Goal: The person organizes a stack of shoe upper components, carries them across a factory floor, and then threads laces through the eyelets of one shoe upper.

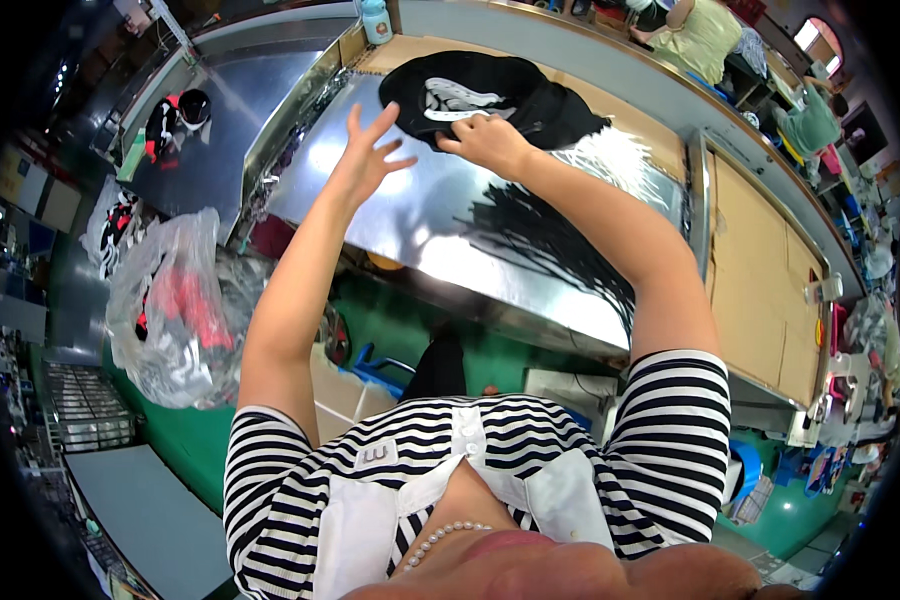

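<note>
A black garment with a white printed pattern lies bunched at the far end of a shiny metal table. My right hand presses down on the garment's near edge, fingers closed on the fabric. Just left of the garment, my left hand hovers above the metal surface with its fingers spread and nothing in it. Both forearms reach forward from my striped sleeves.
A clear plastic bag stuffed with red, black and white cloth hangs at the left. A second metal table with dark items stands behind it. Wooden panels run along the right. Another person sits far back.
</note>
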Demonstrator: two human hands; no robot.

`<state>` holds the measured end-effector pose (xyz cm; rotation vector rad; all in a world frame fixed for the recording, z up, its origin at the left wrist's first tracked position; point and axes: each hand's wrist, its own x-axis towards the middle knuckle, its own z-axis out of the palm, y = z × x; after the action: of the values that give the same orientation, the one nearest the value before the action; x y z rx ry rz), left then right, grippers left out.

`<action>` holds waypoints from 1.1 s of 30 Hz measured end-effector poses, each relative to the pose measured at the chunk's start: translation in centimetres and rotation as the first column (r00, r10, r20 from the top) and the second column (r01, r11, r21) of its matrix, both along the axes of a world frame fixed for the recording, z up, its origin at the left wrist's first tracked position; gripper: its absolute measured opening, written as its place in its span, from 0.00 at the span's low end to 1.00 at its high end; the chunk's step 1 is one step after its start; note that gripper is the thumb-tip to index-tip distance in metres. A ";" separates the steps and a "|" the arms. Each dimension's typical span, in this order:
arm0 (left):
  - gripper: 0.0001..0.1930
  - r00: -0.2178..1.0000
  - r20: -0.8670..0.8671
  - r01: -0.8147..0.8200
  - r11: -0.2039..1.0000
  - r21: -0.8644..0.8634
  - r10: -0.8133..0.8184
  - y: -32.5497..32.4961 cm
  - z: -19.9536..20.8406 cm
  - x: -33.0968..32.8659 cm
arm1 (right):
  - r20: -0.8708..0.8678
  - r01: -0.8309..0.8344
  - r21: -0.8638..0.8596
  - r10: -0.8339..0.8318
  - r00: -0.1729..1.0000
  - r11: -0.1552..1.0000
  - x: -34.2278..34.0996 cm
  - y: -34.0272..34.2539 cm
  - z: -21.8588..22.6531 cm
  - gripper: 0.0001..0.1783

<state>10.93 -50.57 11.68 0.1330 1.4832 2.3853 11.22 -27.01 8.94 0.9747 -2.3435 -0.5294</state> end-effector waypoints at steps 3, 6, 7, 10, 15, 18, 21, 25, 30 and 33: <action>0.39 0.977 -0.208 -0.071 0.992 -0.109 0.047 2.5 -0.9 -9.3 | -0.055 0.179 0.066 -0.176 0.983 0.982 -8.1 -1.0 -2.2 0.21; 0.33 0.975 -0.199 -0.144 0.959 -0.244 0.096 2.3 -8.4 -16.4 | -0.043 0.456 0.135 -0.454 0.890 0.880 -10.1 -3.4 -9.4 0.23; 0.30 0.985 -0.151 -0.120 0.953 -0.277 0.080 2.7 -12.6 -17.6 | 0.133 0.378 0.072 -0.385 0.913 0.923 -9.9 -2.5 -14.0 0.23; 0.22 0.954 -0.295 -0.162 0.747 -0.644 -0.048 0.9 -24.1 -19.6 | 0.454 0.358 -0.067 -0.291 0.842 0.931 -9.1 -0.5 -19.8 0.24; 0.28 0.959 -0.260 -0.245 0.804 -0.542 0.117 -0.1 -21.3 -15.9 | 0.442 0.228 -0.318 -0.069 0.894 0.920 -7.7 0.5 -16.3 0.18; 0.22 0.898 -0.437 -0.260 0.732 -0.630 -0.057 -4.0 -19.1 -7.6 | 0.606 0.235 -0.576 0.215 0.766 0.783 1.2 -3.4 -18.3 0.18; 0.07 0.796 -0.388 -0.098 0.534 -0.840 -0.465 -9.7 -18.9 5.9 | 0.653 0.125 -0.648 0.463 0.599 0.752 11.0 -5.2 -16.5 0.18; 0.34 0.705 0.234 0.207 -0.121 -0.971 -0.670 -20.0 -32.8 20.7 | 0.665 -0.058 -0.561 0.491 0.562 0.826 13.7 -1.8 -19.1 0.21; 0.53 -0.035 0.846 0.360 -0.797 -0.486 -0.532 -17.1 -40.4 23.8 | 0.692 -0.079 -0.551 0.507 0.514 0.831 13.8 -0.2 -20.1 0.23; 0.44 -0.210 0.891 0.558 -0.798 -0.228 -0.402 -15.6 -41.7 22.8 | 0.713 -0.055 -0.554 0.508 0.483 0.831 13.7 0.0 -20.0 0.21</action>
<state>33.75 -66.20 -30.03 0.5832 1.2421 -0.3239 24.89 -27.02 -11.11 1.5747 -2.7549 0.8651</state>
